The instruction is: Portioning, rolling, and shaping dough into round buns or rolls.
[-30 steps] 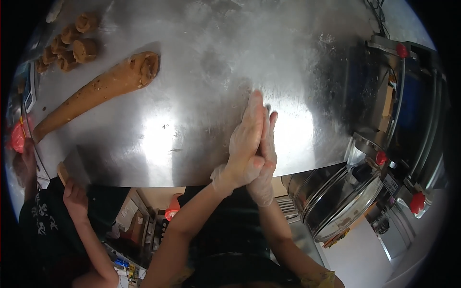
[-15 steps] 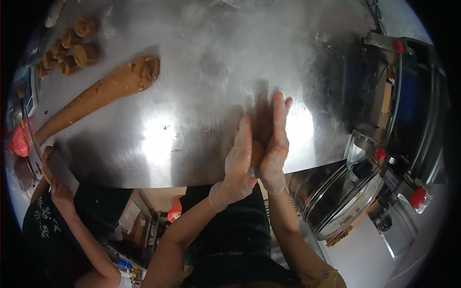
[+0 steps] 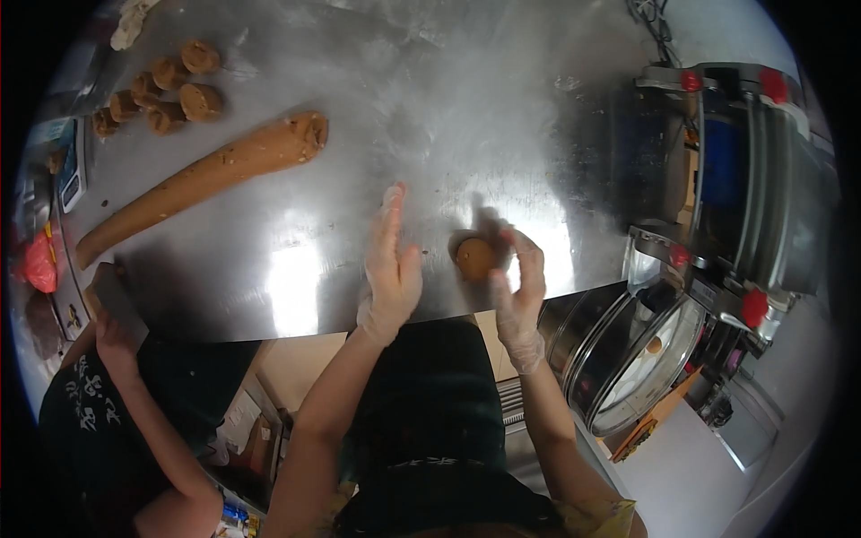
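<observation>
A smooth brown dough ball (image 3: pixel 474 259) is at the table's near side, beside the fingertips of my right hand (image 3: pixel 521 305). That hand wears a clear glove; its thumb and fingers are apart and curved toward the ball, not closed round it. My left hand (image 3: pixel 391 285), also gloved, is held to the left of the ball with its fingers stretched out and nothing in it. Further left, a long tapering roll of brown dough (image 3: pixel 211 175) lies slantwise on the metal table (image 3: pixel 386 99). Several cut dough pieces (image 3: pixel 199 102) sit beyond it.
At the left, a co-worker's hand (image 3: pixel 114 339) holds a flat scraper (image 3: pixel 119 299) by the roll's thin end. A scale (image 3: pixel 73 179) stands at the left edge. Metal machinery with red knobs (image 3: pixel 755 308) lines the right side, above a round metal drum (image 3: pixel 632 368).
My palms were pressed together around the dough ball; now they are apart. My left hand has moved left, and the ball shows uncovered beside my right hand. The co-worker's scraper has moved slightly.
</observation>
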A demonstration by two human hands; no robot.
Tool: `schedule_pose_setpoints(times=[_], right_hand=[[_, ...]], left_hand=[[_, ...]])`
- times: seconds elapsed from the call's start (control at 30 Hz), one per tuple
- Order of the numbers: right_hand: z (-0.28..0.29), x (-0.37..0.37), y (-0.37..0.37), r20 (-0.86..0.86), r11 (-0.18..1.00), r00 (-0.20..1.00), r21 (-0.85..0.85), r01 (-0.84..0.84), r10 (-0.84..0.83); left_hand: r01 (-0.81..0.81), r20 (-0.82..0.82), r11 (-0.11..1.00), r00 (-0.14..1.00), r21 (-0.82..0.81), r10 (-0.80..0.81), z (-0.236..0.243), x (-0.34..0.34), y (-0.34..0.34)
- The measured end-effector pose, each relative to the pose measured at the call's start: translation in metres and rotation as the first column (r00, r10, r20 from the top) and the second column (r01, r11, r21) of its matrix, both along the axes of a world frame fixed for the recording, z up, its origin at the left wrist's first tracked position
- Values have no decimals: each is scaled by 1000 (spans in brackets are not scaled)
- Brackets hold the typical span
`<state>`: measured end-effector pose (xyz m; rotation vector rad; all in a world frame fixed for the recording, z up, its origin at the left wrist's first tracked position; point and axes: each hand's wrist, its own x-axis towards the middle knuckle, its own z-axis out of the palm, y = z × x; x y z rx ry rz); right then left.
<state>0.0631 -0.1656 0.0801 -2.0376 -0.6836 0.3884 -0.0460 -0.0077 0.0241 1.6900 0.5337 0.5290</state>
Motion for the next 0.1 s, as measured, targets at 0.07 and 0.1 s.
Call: schedule_pose_setpoints(times=[0.07,0.1], right_hand=[[23,-6,13,146,907,971,-406,-116,190],[32,-5,13,166,910,970,-403,-97,177]], left_hand=[[-80,-15,997,997,8,80,-7,-3,3],[-24,-67,999,997,25,25,-10,-3,3]])
